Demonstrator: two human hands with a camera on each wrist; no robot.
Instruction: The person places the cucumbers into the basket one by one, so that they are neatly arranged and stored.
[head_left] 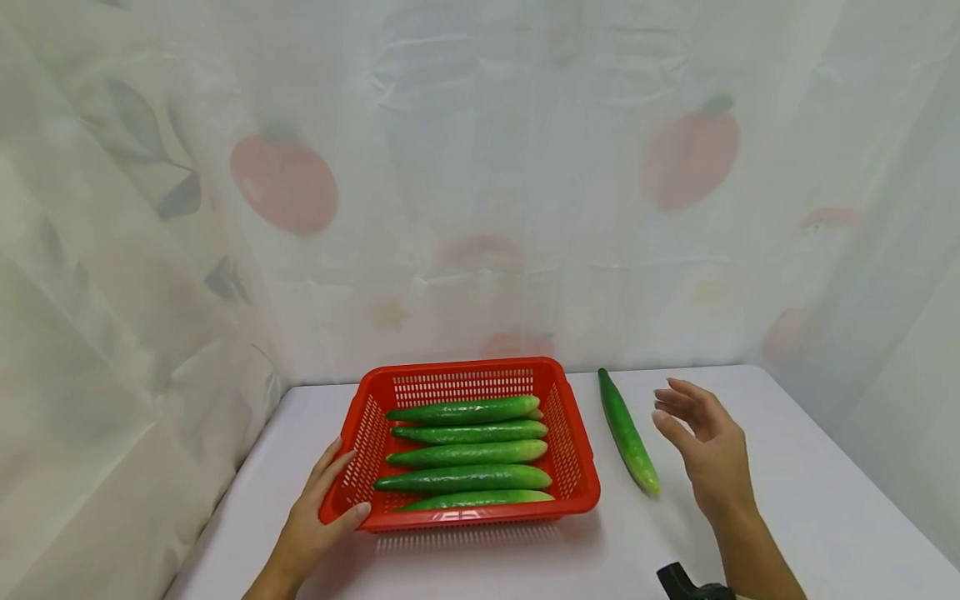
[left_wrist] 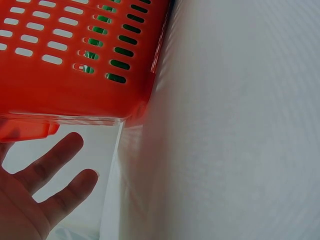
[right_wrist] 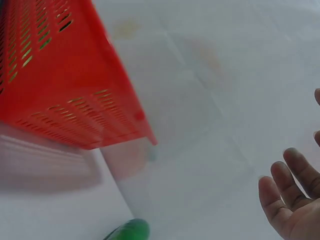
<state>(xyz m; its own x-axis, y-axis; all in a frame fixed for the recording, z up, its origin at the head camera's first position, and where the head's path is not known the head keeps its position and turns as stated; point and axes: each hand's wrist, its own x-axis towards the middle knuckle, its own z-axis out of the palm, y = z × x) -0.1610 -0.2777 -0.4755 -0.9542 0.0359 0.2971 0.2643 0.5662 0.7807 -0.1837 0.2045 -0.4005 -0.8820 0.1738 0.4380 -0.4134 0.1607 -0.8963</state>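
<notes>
A red plastic basket (head_left: pixel 480 523) with slotted walls stands on the white table. Several green cucumbers (head_left: pixel 468 454) lie side by side in it, their paler ends to the right. My left hand (head_left: pixel 311 517) is at the basket's front left corner, thumb at the front rim and straight fingers along the left side. In the left wrist view, two of its fingers (left_wrist: pixel 65 192) stretch out below the basket rim, apart from it. To the right of the basket, a single cucumber (head_left: pixel 626 433) lies lengthwise on the table. My right hand (head_left: pixel 716 454) hovers just right of it, fingers loosely bent and holding nothing.
The white table (head_left: pixel 795 500) extends to both sides of the basket. Pale plastic sheeting (head_left: pixel 480 192) printed with red fruit hangs behind and at the sides. A black strap-like piece (head_left: pixel 693 586) sits by the right wrist.
</notes>
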